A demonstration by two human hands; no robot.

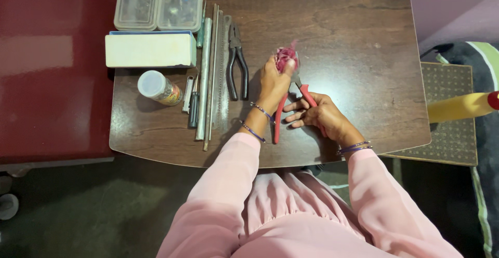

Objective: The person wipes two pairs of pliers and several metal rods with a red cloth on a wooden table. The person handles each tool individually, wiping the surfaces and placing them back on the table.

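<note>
The left hand [273, 81] is curled shut around a small pink-red bundle [285, 58], fingers wrapped over it so that only its top pokes out above the knuckles; what the bundle is made of cannot be told. The right hand [318, 114] lies just beside and below the left, its fingers half closed around one red handle of the red-handled pliers [296, 99], thumb and forefinger pressing the grip while the other fingers stretch loosely toward the second handle, which runs down along the left wrist. The pliers' nose points up into the bundle, touching it or nearly so; the contact itself is hidden by the left fingers. Both hands hover low over the middle of the dark wooden table [364, 44]. Just to the left of the left hand lie black pliers [237, 60], then a row of long metal rods and a saw blade [212, 76], with a small screwdriver [193, 107] beside them. Farther left stand a capped jar on its side [158, 87], a pale rectangular box [149, 50] and, beyond it, two clear plastic containers [158, 4]. To the right of the right hand the tabletop is bare wood out to its rounded edge. The near edge runs just below both wrists.
</note>
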